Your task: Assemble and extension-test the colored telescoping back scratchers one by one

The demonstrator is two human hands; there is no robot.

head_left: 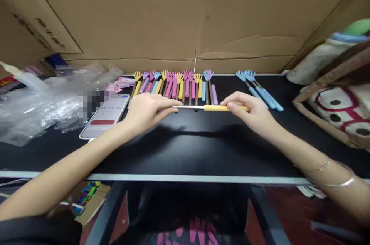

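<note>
Both my hands hold one telescopic back scratcher point(202, 108) level above the black table point(185, 148). My left hand point(148, 109) is closed over its claw end and metal rod. My right hand point(248, 112) pinches its yellow handle. Behind them lies a row of several scratchers point(176, 85) with yellow, purple, pink and blue handles, claws pointing to the cardboard. Two or three blue scratchers point(260, 91) lie apart to the right.
A phone point(105, 116) showing a timer lies left of my left hand. Crumpled clear plastic bags point(43, 102) fill the left side. A cardboard wall point(185, 17) stands behind. A patterned bag point(338, 110) sits at the right.
</note>
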